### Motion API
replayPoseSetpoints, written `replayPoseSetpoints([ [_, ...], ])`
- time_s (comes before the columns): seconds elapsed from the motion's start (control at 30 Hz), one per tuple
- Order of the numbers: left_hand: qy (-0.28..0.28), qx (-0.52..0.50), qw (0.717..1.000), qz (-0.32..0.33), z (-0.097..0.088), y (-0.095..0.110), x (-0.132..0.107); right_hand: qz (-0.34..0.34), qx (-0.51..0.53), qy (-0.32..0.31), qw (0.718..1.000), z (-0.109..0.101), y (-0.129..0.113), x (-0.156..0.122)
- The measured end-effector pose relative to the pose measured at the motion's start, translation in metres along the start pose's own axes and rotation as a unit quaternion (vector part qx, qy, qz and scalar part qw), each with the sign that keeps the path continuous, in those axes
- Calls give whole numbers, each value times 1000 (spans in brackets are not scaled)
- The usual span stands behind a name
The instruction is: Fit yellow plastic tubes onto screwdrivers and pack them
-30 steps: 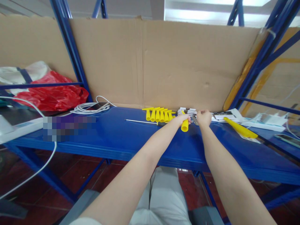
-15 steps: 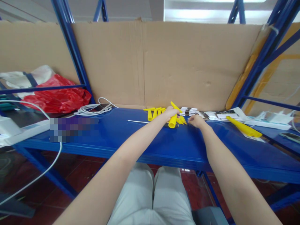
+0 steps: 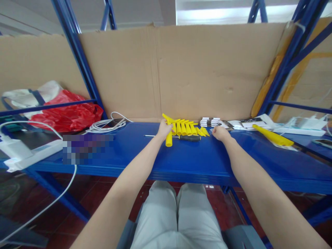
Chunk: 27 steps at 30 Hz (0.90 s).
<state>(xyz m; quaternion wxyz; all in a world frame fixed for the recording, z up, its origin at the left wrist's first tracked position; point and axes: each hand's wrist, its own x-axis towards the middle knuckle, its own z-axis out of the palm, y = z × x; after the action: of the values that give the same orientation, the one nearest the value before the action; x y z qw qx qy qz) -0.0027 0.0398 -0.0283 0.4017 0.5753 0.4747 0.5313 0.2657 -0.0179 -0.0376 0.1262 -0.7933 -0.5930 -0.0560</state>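
Observation:
My left hand [image 3: 164, 130] is closed around a yellow plastic handle piece [image 3: 168, 138], held at the left end of a row of several matching yellow pieces [image 3: 187, 128] on the blue shelf [image 3: 145, 155]. A screwdriver with a black handle [image 3: 190, 138] lies in front of that row, its thin shaft pointing left behind my left hand. My right hand [image 3: 220, 132] rests on the shelf just right of the row, fingers curled in; nothing shows in it. A stack of small white and black cards [image 3: 210, 122] lies behind my right hand.
Cardboard [image 3: 181, 69] backs the shelf. A coiled white cable [image 3: 103, 125] and a red plastic bag [image 3: 67, 110] lie at the left, with a white power strip [image 3: 28, 152]. At the right lie a long yellow piece [image 3: 272, 137], papers and a white strip [image 3: 301, 128].
My left hand carried the yellow piece leftward from beside my right hand to the left end of the row. My right hand drew back from the card stack and lowered to the shelf.

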Motion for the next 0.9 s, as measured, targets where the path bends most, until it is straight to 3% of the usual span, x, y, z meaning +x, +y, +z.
replayPoseSetpoints([
  [0.37,-37,118,992,30,3,-6,-11,-2,-17,4,1000,-1,-2,-2],
  [0.57,-50,139,988,39,5,-3,-19,13,39,81,996,-11,-2,1],
  [0.67,-52,145,987,38,4,-1,-20,-39,82,93,992,-21,-8,1],
  [0.77,-51,153,986,36,3,1,-21,-125,125,28,984,-28,-18,-3],
  [0.9,-49,156,986,31,2,1,-21,-209,133,-127,960,-29,-34,-11],
])
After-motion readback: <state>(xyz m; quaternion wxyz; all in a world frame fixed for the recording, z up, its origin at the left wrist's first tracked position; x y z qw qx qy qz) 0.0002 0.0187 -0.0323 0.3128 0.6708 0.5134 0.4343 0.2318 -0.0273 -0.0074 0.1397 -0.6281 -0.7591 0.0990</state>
